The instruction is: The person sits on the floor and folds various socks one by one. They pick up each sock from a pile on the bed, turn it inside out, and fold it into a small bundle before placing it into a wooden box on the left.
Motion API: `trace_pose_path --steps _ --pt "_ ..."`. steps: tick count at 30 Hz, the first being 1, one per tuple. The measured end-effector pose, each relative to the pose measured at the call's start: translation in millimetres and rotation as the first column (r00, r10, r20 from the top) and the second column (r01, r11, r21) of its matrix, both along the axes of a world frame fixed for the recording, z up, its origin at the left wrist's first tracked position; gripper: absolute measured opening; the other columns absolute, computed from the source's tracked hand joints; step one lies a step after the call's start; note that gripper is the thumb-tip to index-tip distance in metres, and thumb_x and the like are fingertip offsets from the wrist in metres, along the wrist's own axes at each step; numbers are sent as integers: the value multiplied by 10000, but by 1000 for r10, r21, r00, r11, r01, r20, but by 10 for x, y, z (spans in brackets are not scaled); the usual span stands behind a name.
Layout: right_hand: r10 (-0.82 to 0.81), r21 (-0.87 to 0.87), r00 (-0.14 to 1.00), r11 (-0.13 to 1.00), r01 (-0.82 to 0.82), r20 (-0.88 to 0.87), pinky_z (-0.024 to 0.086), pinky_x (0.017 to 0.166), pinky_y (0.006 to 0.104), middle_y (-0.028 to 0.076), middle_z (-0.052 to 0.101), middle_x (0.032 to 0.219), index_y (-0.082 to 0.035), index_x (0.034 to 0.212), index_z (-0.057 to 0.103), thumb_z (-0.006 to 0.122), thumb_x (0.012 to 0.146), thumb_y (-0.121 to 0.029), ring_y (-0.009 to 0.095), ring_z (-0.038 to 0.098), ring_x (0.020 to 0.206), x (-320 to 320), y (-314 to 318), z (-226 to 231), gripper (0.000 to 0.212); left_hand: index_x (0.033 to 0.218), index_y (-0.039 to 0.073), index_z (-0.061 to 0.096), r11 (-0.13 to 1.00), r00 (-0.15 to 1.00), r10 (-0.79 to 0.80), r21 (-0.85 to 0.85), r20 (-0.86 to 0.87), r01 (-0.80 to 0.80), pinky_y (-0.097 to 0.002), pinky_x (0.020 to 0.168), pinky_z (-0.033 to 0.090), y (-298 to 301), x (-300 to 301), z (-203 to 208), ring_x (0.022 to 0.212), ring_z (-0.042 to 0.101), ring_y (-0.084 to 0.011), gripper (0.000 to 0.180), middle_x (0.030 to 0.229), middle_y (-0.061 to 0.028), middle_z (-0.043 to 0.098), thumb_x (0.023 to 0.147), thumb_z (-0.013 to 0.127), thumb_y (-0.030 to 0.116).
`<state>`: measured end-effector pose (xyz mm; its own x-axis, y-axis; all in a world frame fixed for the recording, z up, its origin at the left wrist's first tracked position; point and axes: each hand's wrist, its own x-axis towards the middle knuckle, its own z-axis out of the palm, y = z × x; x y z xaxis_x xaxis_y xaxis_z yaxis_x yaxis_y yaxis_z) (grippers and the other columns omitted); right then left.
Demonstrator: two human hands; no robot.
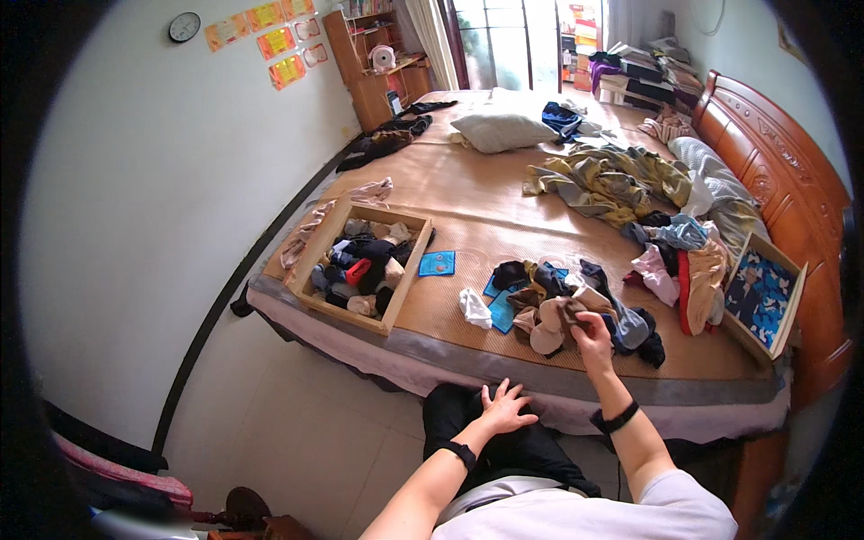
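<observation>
My right hand [591,340] pinches a dark brown sock [570,311] at the near edge of a loose pile of socks [630,324] on the bed. Beige, grey and black socks lie crumpled around it. My left hand [507,410] rests with fingers spread on my dark trousers, below the bed's edge, and holds nothing. A white sock [474,309] lies left of the pile, beside a flat blue packet [501,312] partly covered by socks. Farther left, a shallow wooden drawer [303,304] holds many rolled or bunched socks, mostly black, with some beige and one red.
Another blue packet [436,263] lies beside the drawer. At the right, a tilted wooden drawer [760,297] with a blue patterned inside leans near the headboard [765,135]. Heaped clothes [684,261], a yellow-grey blanket [612,180] and a pillow [504,132] lie on the mat.
</observation>
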<state>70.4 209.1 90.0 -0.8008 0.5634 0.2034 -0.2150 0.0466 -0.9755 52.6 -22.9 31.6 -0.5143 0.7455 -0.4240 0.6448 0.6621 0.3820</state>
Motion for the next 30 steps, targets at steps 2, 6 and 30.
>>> trace_pose_path --steps 2,6,30 --pt "-3 -96 999 995 7 37 439 738 225 -24 550 924 -53 1081 584 657 840 -22 68 508 819 179 75 -77 253 1373 250 501 996 999 28 87 26 -30 -663 1085 -40 -38 -25 -95 1462 86 -289 688 1537 -52 289 839 468 682" --pt "71 -239 993 970 -46 98 446 865 262 25 559 1095 -56 1217 550 638 827 -27 123 534 987 433 3 -86 401 1367 245 505 978 987 93 175 128 -115 -612 1114 -47 -89 -59 -158 1452 147 -262 691 1495 10 374 850 439 700" --pt "693 -323 564 714 -621 449 469 747 239 5 605 903 0 1044 597 703 850 -145 89 554 823 830 -939 286 264 1060 97 566 371 290 -40 284 956 -884 -267 808 506 -730 215 591 912 604 -105 185 1003 0 619 889 637 88"
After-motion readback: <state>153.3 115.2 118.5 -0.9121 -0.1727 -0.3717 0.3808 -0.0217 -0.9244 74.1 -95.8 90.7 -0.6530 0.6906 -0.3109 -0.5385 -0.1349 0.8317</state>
